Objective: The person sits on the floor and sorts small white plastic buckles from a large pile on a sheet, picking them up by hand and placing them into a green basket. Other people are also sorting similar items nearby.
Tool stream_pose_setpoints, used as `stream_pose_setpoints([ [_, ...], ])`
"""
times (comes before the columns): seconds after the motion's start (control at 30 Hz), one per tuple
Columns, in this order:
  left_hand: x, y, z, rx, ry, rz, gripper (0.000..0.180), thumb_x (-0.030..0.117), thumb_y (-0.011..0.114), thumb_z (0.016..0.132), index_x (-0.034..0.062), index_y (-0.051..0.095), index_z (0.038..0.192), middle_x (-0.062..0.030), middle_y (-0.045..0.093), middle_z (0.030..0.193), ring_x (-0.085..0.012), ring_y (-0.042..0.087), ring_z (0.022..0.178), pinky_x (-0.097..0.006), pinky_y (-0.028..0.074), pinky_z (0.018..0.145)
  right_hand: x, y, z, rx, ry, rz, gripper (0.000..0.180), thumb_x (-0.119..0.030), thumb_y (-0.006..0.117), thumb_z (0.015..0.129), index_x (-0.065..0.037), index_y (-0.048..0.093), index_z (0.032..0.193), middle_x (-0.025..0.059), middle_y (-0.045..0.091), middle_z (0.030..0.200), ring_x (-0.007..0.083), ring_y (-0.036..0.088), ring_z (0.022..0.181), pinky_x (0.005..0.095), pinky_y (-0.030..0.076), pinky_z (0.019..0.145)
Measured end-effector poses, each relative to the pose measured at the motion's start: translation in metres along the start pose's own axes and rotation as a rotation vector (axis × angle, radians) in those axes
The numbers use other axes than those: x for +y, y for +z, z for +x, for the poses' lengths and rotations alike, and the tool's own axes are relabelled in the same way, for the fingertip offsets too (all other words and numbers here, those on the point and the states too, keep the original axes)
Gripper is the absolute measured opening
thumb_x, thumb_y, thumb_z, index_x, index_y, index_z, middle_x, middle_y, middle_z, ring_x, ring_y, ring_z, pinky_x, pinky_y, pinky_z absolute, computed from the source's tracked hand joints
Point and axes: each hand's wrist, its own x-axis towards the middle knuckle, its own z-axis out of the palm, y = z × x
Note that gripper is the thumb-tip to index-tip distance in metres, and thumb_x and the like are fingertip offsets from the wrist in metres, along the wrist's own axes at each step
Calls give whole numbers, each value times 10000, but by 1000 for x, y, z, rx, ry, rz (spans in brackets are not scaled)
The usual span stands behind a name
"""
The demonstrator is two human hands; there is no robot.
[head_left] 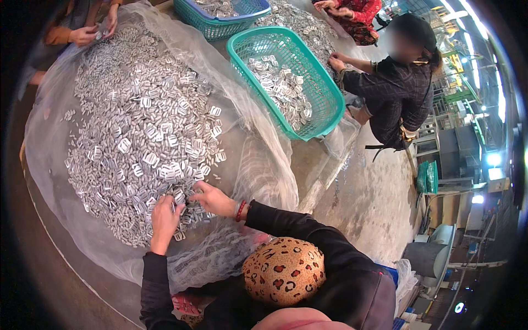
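A wide pile of small grey metal pieces [124, 176] lies on a sheet of white netting [264, 170]. Flat slotted metal buckles [150, 159] are mixed among small pellet-like bits. At the pile's near edge, my left hand [163, 220] has its fingers closed round a slotted buckle [179, 196]. Close beside it on the right, my right hand [214, 199] has thumb and forefinger drawn together over the pieces. What lies between those fingertips is too small to make out. A red bead bracelet circles my right wrist.
A green plastic basket [330, 118] partly filled with buckles stands beyond the netting. A blue basket [220, 25] is at the far edge. A person in dark clothes [393, 91] crouches at another pile [308, 33]; other people's hands [82, 36] work at far left and far right.
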Motion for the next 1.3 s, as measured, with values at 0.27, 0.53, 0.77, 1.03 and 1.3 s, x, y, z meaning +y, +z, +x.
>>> stream_pose_setpoints([
  [0.27,13,-16,7,-373,-172,-1529,286,196,588,869,41,481,1084,-105,555,999,-208,590,800,-288,532,562,-18,-38,34,28,791,1729,301,-60,504,902,-78,536,1200,18,619,954,91,570,751,222,483,659],
  [0.53,36,-25,15,-364,-152,-1901,256,262,608,846,84,427,880,-86,493,854,-153,530,671,-216,444,441,1,-23,31,-212,651,1887,193,-301,541,926,-113,581,939,4,609,907,103,559,757,255,463,671],
  [0.77,16,-45,27,65,-374,-2067,336,-39,499,842,41,478,1168,-105,528,1032,-136,537,805,-216,474,558,3,-72,40,88,757,1876,230,-158,563,900,-95,517,1116,134,568,1092,347,541,1073,510,432,969],
  [1.03,13,-28,53,204,-278,-1249,209,64,472,916,91,552,1107,-7,446,856,-65,449,680,-202,417,517,8,-59,39,98,871,1655,640,-65,553,883,-211,255,1431,74,535,1023,229,557,877,377,511,804],
  [1.3,4,-29,60,342,41,59,273,100,534,865,84,547,1138,-122,484,959,-258,550,849,-358,486,598,-32,-58,28,1,641,1706,726,14,544,705,-83,326,1390,13,476,869,121,429,640,194,371,503],
])
